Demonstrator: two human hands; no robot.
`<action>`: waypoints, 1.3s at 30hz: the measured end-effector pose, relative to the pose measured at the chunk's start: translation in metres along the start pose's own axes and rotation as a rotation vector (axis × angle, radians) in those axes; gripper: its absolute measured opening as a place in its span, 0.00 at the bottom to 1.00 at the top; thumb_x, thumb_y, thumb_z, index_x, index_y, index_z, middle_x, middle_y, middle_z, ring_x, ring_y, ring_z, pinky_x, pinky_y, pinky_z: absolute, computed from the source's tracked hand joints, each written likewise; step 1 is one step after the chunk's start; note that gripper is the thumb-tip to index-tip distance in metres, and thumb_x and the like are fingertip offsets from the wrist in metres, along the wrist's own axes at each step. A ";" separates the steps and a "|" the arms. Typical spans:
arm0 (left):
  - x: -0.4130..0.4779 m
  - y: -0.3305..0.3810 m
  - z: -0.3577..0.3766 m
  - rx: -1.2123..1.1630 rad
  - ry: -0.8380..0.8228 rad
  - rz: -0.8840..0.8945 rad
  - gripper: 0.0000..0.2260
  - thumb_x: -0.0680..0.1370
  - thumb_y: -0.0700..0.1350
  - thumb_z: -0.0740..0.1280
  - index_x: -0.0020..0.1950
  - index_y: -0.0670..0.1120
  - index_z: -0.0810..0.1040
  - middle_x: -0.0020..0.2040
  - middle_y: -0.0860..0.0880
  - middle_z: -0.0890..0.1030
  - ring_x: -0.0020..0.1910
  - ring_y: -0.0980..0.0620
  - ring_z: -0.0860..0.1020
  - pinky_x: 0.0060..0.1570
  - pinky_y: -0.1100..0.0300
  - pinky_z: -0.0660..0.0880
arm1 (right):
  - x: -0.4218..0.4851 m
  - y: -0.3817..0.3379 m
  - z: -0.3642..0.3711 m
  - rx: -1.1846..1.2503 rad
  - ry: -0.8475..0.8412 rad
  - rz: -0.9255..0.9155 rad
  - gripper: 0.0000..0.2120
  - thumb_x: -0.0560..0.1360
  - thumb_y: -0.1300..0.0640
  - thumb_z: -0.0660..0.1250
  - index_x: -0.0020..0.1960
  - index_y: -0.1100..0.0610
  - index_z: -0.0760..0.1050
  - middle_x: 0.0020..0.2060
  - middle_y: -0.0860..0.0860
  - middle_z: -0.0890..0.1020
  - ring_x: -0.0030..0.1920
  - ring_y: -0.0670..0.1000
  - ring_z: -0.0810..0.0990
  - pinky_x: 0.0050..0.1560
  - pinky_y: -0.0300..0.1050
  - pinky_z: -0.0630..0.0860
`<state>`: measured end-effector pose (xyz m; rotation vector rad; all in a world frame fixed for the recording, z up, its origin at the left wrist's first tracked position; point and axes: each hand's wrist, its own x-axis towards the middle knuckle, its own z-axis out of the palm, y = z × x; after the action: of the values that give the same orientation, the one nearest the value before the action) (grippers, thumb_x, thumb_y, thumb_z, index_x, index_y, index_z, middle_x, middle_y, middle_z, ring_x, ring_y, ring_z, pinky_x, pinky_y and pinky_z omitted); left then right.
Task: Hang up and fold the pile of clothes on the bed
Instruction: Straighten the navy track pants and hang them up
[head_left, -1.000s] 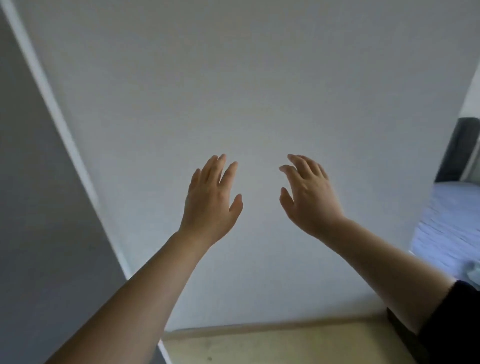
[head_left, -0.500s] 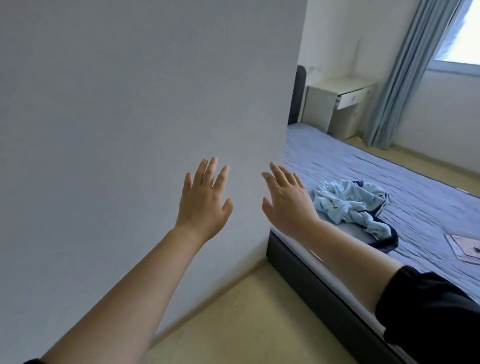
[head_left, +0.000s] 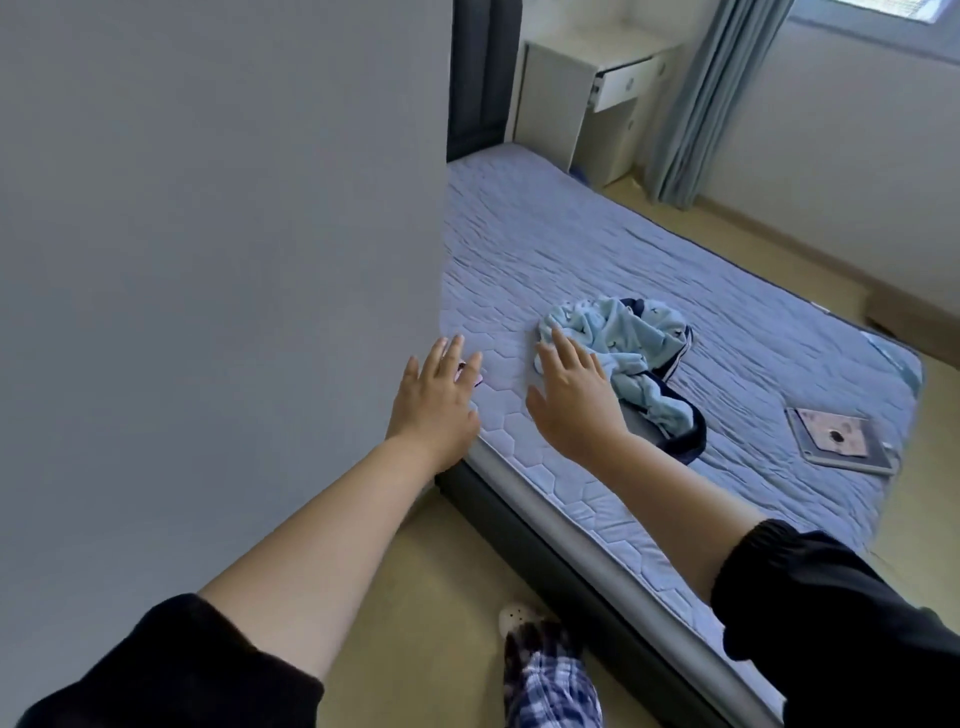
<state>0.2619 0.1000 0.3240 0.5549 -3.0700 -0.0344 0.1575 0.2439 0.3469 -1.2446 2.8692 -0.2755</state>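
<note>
Two bare hands held out over the near edge of the bed (head_left: 597, 244), holding nothing.

The left hand (head_left: 435, 402) and right hand (head_left: 574, 402) both have straight, spread fingers. The pile of clothes (head_left: 631, 343), light blue with dark navy trim, lies crumpled in the middle of the quilted bed, just beyond the right hand's fingertips; whether they touch it I cannot tell. A tablet (head_left: 844, 440) lies on the bed to the right, well apart. A grey wall (head_left: 208, 260) fills the left.
</note>
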 end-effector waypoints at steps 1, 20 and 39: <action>0.020 0.011 0.012 -0.025 -0.022 -0.018 0.30 0.80 0.51 0.56 0.78 0.48 0.46 0.79 0.45 0.43 0.77 0.45 0.43 0.73 0.47 0.47 | 0.017 0.018 0.011 -0.012 -0.031 0.003 0.27 0.80 0.50 0.57 0.75 0.58 0.55 0.77 0.57 0.51 0.77 0.55 0.50 0.75 0.55 0.51; 0.222 0.152 0.285 -0.365 -0.280 -0.247 0.30 0.81 0.47 0.56 0.78 0.46 0.46 0.79 0.45 0.45 0.77 0.46 0.46 0.74 0.46 0.51 | 0.144 0.287 0.249 0.006 -0.423 0.125 0.27 0.77 0.54 0.60 0.73 0.60 0.59 0.72 0.57 0.61 0.71 0.59 0.60 0.69 0.50 0.58; 0.254 0.294 0.558 -0.448 -0.352 -0.409 0.31 0.80 0.49 0.57 0.78 0.49 0.46 0.79 0.49 0.44 0.77 0.45 0.43 0.74 0.45 0.49 | 0.130 0.474 0.479 -0.529 -0.541 0.203 0.28 0.76 0.57 0.58 0.74 0.55 0.56 0.75 0.56 0.53 0.73 0.59 0.54 0.69 0.68 0.53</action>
<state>-0.0932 0.2964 -0.2222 1.2278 -3.0304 -0.8850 -0.2407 0.3905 -0.1925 -0.8605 2.6061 0.7444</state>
